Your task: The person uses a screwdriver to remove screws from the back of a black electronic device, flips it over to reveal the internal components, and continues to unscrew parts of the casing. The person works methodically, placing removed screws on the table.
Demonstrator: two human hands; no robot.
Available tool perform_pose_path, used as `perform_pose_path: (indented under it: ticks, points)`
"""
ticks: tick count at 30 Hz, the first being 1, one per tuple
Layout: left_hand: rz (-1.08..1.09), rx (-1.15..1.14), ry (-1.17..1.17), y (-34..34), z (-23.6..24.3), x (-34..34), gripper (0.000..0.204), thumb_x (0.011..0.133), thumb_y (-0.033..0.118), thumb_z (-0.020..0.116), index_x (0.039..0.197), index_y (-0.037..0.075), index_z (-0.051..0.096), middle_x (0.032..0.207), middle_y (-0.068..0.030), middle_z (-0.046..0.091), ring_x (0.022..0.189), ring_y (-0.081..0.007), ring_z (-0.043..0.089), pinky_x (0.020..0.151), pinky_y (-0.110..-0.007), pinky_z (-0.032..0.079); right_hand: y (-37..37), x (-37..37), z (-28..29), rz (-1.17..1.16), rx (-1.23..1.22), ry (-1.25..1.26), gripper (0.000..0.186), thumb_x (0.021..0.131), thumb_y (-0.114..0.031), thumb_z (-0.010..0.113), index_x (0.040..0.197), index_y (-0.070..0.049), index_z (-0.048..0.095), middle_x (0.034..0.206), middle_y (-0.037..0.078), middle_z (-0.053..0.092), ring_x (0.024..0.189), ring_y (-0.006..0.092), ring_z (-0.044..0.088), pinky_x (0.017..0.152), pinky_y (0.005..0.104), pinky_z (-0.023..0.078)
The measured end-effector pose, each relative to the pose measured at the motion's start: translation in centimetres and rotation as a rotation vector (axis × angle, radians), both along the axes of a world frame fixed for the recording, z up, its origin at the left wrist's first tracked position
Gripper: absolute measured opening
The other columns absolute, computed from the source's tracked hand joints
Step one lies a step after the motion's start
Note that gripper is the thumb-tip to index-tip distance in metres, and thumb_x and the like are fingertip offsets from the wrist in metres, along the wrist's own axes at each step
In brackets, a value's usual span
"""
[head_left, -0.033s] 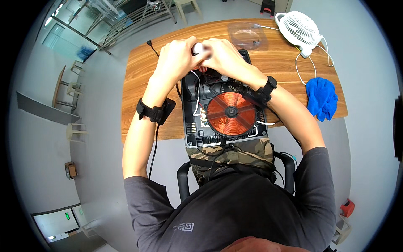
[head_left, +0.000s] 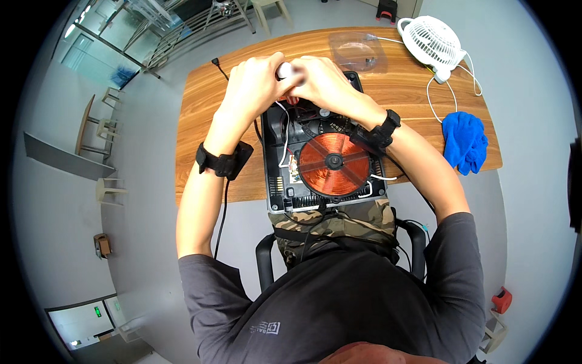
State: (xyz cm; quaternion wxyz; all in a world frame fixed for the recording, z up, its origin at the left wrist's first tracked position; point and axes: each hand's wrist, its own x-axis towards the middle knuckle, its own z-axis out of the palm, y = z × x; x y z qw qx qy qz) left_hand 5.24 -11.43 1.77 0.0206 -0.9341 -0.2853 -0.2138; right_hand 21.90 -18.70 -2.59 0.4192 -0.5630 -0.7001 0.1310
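Note:
An opened induction cooker, its black housing [head_left: 277, 194] exposed, lies on the table's near edge. Its round copper coil [head_left: 324, 176] faces up. Over the far end of the housing, my left hand [head_left: 251, 82] and my right hand [head_left: 321, 79] meet with their fingers curled inward. Between them shows a small white rounded thing [head_left: 284, 70], smeared and of no clear kind. A red piece [head_left: 293, 99] peeks out just below the fingers. What each hand grips is mostly hidden by the fingers. A white wire [head_left: 287, 130] runs along the housing's left side.
A white fan [head_left: 431, 42] with a looping cable stands at the far right of the wooden table [head_left: 206, 121]. Nearer lies a blue cloth [head_left: 465, 142]. Behind my right hand is a clear plastic piece [head_left: 357, 53]. A black plug [head_left: 215, 62] lies at far left.

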Motion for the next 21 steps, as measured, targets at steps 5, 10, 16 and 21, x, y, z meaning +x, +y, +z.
perform_pose_path:
  ticks: [5, 10, 16, 21]
  points:
    - [-0.109, -0.134, -0.035, -0.4, 1.3, -1.6, 0.034, 0.095, 0.035, 0.073, 0.113, 0.006, 0.07, 0.092, -0.0147, 0.074, 0.081, -0.0315, 0.072, 0.073, -0.041, 0.056, 0.8, 0.5, -0.6, 0.07, -0.032, 0.08, 0.045, 0.083, -0.022, 0.081, 0.116, 0.006, 0.066, 0.104, 0.023, 0.076, 0.1, 0.0371, 0.074, 0.084, 0.0452, 0.057]
    - [-0.218, -0.108, 0.01, 0.9, 1.4, -2.0, 0.029, 0.097, 0.029, 0.071, 0.117, 0.008, 0.071, 0.095, -0.0137, 0.074, 0.08, -0.0314, 0.07, 0.074, -0.041, 0.055, 0.7, 0.2, -0.6, 0.082, -0.042, 0.129, 0.056, 0.084, -0.023, 0.081, 0.125, 0.007, 0.057, 0.121, 0.026, 0.072, 0.111, 0.0375, 0.071, 0.093, 0.0419, 0.056]
    - [-0.105, -0.103, 0.016, 0.7, 0.9, -0.7, 0.038, 0.092, 0.043, 0.075, 0.102, 0.006, 0.073, 0.078, -0.0152, 0.072, 0.075, -0.035, 0.071, 0.07, -0.044, 0.056, 0.8, -0.6, -0.7, -0.124, 0.126, -0.001, 0.044, 0.079, -0.029, 0.084, 0.106, 0.001, 0.067, 0.1, 0.022, 0.075, 0.09, 0.0357, 0.075, 0.079, 0.044, 0.058]
    - [0.005, -0.016, 0.136, 0.6, 1.5, -0.1, 0.043, 0.093, 0.049, 0.073, 0.1, 0.007, 0.072, 0.077, -0.015, 0.073, 0.077, -0.0349, 0.073, 0.072, -0.044, 0.058, 0.7, -0.6, -0.8, -0.025, 0.024, 0.146, 0.04, 0.08, -0.026, 0.082, 0.107, 0.001, 0.069, 0.097, 0.023, 0.075, 0.085, 0.0355, 0.075, 0.074, 0.0417, 0.058]
